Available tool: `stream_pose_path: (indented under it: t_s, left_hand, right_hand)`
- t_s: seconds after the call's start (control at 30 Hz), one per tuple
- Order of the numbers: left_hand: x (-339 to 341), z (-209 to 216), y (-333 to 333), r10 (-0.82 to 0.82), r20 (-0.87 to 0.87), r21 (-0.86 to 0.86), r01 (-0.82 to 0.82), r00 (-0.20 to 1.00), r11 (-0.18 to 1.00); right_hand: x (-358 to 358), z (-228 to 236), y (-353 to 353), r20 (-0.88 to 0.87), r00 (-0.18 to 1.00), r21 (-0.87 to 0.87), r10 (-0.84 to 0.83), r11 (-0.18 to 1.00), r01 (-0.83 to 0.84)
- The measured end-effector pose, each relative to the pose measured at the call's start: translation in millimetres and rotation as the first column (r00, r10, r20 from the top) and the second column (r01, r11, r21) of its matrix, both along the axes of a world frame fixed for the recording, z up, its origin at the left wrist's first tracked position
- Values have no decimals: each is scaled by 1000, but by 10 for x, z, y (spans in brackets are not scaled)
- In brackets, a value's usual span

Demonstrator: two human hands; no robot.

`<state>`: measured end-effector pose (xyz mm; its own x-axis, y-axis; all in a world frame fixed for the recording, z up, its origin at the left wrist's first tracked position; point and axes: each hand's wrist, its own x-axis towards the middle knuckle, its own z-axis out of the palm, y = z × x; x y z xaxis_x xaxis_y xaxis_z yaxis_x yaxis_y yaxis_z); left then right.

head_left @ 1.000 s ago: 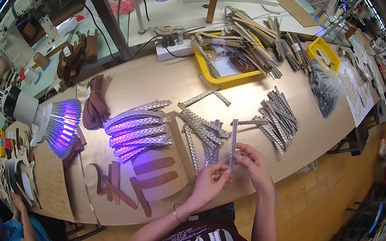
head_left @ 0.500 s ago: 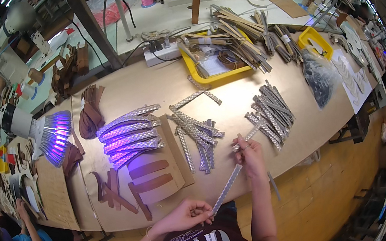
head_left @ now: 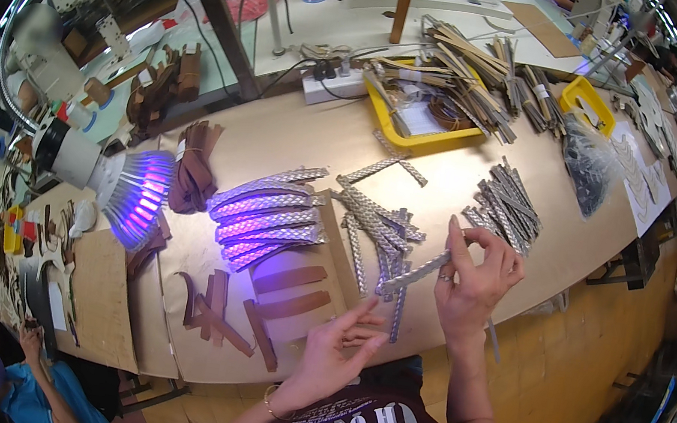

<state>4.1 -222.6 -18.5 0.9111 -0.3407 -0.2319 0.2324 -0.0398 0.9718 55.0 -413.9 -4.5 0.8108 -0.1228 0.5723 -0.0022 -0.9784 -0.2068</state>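
Observation:
My right hand (head_left: 474, 284) pinches a silver-grey braided strap (head_left: 421, 272) between thumb and fingers, its free end pointing left over the table. My left hand (head_left: 339, 352) is open below that end, fingers apart and holding nothing. Beyond the strap lies a loose heap of similar braided straps (head_left: 373, 221). Farther right is another pile of grey braided straps (head_left: 513, 203). To the left, a row of braided straps (head_left: 269, 212) glows purple under a lamp (head_left: 134, 190). Brown leather strips (head_left: 291, 303) rest on a cardboard piece (head_left: 337, 267) beside them.
A yellow tray (head_left: 417, 142) with bundled strips stands at the back, beside a white power strip (head_left: 334, 88). Farther right are a plastic bag of dark pieces (head_left: 584, 172) and a smaller yellow tray (head_left: 589, 104). A person in blue (head_left: 53, 396) sits at lower left.
My left hand has released the grey strip it held and opened. My right hand has risen, and its strap now points left. The whole view has shifted, moving the table rightward.

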Motion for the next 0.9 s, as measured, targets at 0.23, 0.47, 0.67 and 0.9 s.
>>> stream_pose_path:
  t_s: [0.23,0.47,0.67,0.9]
  left_hand:
    - [76,307,314,314,3,-208,-307,949,929]
    - [69,232,830,383,-58,-199,-386,922,901]
    - [32,163,940,400,-70,-191,-406,914,893]
    - [46,177,974,366,-135,-228,-388,921,893]
  right_hand:
    - [-13,144,545,-24,970,4,243,970,-243]
    - [132,172,584,-7,922,381,387,854,-356]
    - [122,76,580,-7,747,862,665,383,-333]
    - [95,31,563,16,722,954,692,205,-217]
